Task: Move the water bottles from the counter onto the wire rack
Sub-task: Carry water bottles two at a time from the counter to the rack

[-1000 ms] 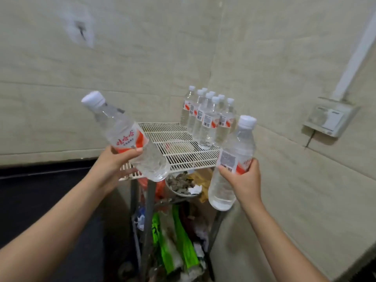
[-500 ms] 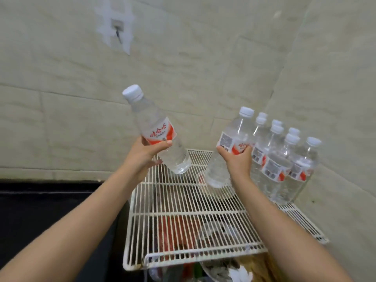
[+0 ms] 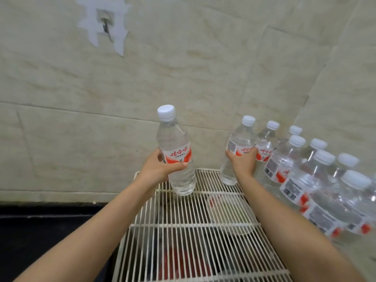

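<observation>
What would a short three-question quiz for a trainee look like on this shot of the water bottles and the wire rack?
1. True or false: the left grip holds the left bottle and the right grip holds the right bottle.
2. Where on the wire rack does the cluster of standing bottles sit? A) left edge B) right side, by the wall C) front middle
3. What colour are the bottle caps?
Key: 1 true; 2 B; 3 white.

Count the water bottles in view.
9 bottles: one gripped by the left hand, one by the right hand, seven standing clustered on the rack at right. More may be hidden.
</observation>
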A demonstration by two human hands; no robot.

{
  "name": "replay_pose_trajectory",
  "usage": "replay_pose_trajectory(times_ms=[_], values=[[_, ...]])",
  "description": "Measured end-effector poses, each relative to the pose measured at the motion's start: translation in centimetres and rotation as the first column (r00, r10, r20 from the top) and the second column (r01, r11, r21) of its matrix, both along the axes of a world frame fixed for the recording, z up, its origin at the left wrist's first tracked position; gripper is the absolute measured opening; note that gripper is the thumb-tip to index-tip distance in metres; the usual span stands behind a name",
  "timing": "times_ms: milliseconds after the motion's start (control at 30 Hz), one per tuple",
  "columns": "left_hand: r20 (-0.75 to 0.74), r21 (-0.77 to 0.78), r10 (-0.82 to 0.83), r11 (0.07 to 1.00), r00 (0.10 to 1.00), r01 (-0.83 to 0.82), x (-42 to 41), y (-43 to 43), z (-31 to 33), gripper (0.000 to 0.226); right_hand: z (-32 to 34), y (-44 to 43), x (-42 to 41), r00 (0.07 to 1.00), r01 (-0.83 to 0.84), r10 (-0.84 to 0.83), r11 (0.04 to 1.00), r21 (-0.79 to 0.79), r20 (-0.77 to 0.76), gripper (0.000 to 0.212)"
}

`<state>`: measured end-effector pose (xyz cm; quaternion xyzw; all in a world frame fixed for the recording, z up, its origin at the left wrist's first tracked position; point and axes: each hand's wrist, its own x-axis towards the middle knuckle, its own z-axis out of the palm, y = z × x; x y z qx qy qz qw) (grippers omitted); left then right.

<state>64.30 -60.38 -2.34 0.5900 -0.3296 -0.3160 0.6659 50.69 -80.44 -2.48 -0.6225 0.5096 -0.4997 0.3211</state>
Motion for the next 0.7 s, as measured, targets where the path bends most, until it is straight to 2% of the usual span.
replay_pose_trajectory(times_ms=[133,300,367,500,700], values=[[0.001,0.014,-0.039,0.999,0.999,0.039,0.0,-3.2,0.2,0.041,-0.5,-0.6,-0.5,0.999,0.038,-0.038,0.999,0.023,-0.014,0.077],[0.055,0.077,-0.113,0.991,0.992,0.109,-1.4,-8.1,0.4,0.042,0.2,-0.8,-1.0,0.988,-0.01,0.021,0.997,0.073,-0.152,0.082],[0.098,0.115,-0.172,0.98,0.98,0.161,-2.2,-9.9,0.6,0.043,0.2,-0.5,-1.3,0.979,-0.03,0.054,0.992,0.12,-0.196,0.077],[0.21,0.148,-0.24,0.966,0.948,0.211,-2.9,-12.8,1.1,0.039,-0.9,0.8,-2.8,0.936,-0.18,0.221,0.969,0.168,-0.275,0.046],[0.242,0.223,-0.269,0.951,0.932,0.216,-2.6,-15.1,0.2,0.044,-3.0,4.3,-6.4,0.927,-0.262,0.291,0.954,0.146,-0.237,0.056]])
